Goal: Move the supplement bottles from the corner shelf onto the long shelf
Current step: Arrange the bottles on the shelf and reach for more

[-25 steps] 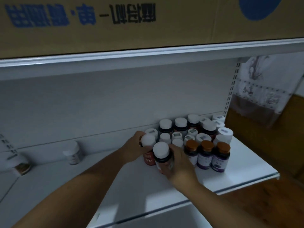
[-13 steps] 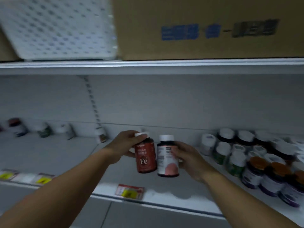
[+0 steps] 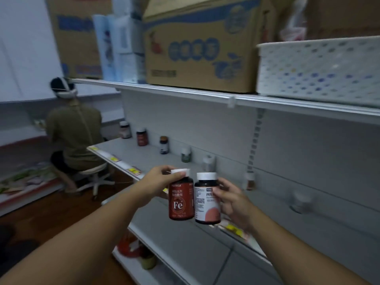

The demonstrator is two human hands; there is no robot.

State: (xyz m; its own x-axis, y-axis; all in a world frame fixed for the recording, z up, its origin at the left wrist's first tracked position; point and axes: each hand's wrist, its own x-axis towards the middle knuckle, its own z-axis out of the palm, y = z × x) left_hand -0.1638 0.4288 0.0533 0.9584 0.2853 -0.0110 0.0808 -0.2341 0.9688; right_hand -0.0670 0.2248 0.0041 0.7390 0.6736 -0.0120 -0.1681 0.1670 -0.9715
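Note:
My left hand (image 3: 159, 183) grips a red bottle marked "Fe" (image 3: 181, 199) by its white cap. Beside it, my right hand (image 3: 231, 202) holds a dark bottle with a white and pink label (image 3: 206, 200) around its body. Both bottles hang upright, touching side by side, in front of the long shelf (image 3: 144, 153). Several bottles stand spaced out along that shelf's back wall, among them a red one (image 3: 141, 137), a dark one (image 3: 163, 145) and a green one (image 3: 185, 154). The corner shelf is out of view.
Cardboard boxes (image 3: 197, 44) and a white perforated basket (image 3: 318, 66) sit on the upper shelf (image 3: 232, 99). A person (image 3: 74, 128) sits on a stool at the far left, facing away. Yellow price tags (image 3: 134, 170) line the shelf edge. A lower shelf holds a red item (image 3: 128, 246).
Both hands lifted one bottle each out of the cluster on the corner shelf. The view has swung left along the long shelf, so the cluster is gone from sight.

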